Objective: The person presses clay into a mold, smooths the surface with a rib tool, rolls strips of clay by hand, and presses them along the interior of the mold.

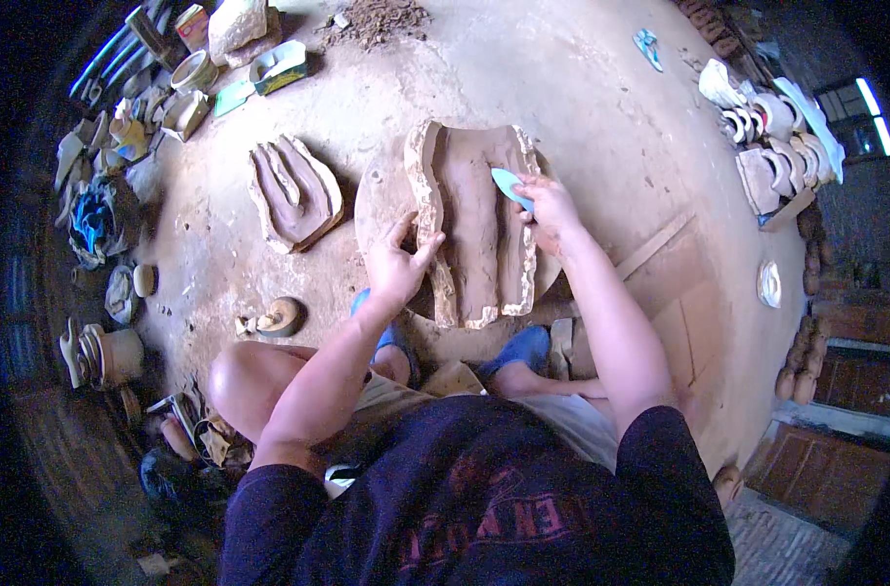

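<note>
Dusty floor [582, 107]: left hand [398, 262] steadies clay-lined mould [474, 225]; right hand [552, 210] pinches teal scraper [509, 187].

Pottery workshop, clay-smeared floor [601, 127], plaster moulds [294, 190]
</note>
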Action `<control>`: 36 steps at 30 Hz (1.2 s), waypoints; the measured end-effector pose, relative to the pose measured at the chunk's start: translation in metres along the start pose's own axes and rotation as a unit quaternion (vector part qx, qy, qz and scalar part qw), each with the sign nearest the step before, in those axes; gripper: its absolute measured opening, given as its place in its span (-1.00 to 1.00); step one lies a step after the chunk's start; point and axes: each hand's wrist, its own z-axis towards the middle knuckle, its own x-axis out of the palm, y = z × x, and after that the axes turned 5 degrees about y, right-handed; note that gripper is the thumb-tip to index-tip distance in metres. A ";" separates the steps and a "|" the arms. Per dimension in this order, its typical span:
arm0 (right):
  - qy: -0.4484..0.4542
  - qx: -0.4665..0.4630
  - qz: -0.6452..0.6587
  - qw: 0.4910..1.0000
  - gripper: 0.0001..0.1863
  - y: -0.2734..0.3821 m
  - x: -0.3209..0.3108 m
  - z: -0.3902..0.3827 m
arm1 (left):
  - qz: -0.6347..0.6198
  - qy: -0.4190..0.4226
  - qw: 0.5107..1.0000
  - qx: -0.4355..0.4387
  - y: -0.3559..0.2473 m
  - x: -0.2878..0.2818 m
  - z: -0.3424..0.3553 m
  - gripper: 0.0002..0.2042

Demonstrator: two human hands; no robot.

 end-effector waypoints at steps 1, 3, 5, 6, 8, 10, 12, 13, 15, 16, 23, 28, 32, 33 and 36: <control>-0.034 -0.018 -0.047 0.998 -0.72 0.000 0.002 0.008 | 0.018 -0.007 0.999 0.034 0.000 0.000 0.001 -0.48; -0.030 -0.038 -0.069 0.996 -0.73 0.003 0.006 0.024 | 0.037 -0.013 0.997 0.064 0.005 -0.001 0.004 -0.46; -0.046 -0.049 -0.105 0.992 -0.76 0.004 0.011 0.034 | 0.023 -0.010 0.997 0.072 0.013 -0.003 0.008 -0.47; -0.048 -0.048 -0.105 0.992 -0.76 0.004 0.009 0.039 | 0.005 -0.004 0.997 0.083 0.011 -0.004 0.012 -0.48; -0.045 -0.056 -0.157 0.985 -0.75 0.003 0.006 0.051 | 0.028 0.013 0.996 0.081 0.007 -0.007 0.017 -0.49; -0.075 -0.070 -0.175 0.979 -0.75 0.000 0.006 0.061 | 0.052 0.027 0.995 0.079 0.004 -0.010 0.021 -0.50; -0.102 -0.082 -0.193 0.972 -0.75 -0.001 0.007 0.065 | 0.020 0.035 0.997 0.065 0.006 -0.014 0.028 -0.51; -0.085 -0.058 -0.200 0.974 -0.76 0.002 0.008 0.064 | 0.030 0.024 0.995 0.095 0.009 -0.016 0.032 -0.53; -0.070 -0.033 -0.208 0.975 -0.77 0.004 0.004 0.064 | 0.044 0.037 0.993 0.099 0.009 -0.021 0.036 -0.54; -0.045 -0.021 -0.201 0.978 -0.76 0.004 -0.002 0.065 | 0.055 0.051 0.992 0.105 0.006 -0.022 0.038 -0.55; 0.080 0.031 -0.246 0.966 -0.83 0.004 -0.019 0.056 | 0.089 0.055 0.986 0.127 0.004 -0.027 0.049 -0.57; 0.073 0.006 -0.239 0.968 -0.75 -0.007 -0.013 0.034 | 0.084 0.054 0.987 0.127 0.011 -0.025 0.054 -0.65; 0.038 0.003 -0.232 0.972 -0.77 -0.014 -0.006 0.020 | 0.081 0.047 0.987 0.131 0.017 -0.022 0.056 -0.67; 0.050 0.018 -0.233 0.971 -0.77 -0.015 -0.008 0.019 | 0.069 0.046 0.988 0.130 0.018 -0.021 0.057 -0.67; 0.064 0.018 -0.232 0.970 -0.78 -0.022 -0.007 0.011 | 0.062 0.041 0.988 0.133 0.020 -0.020 0.058 -0.69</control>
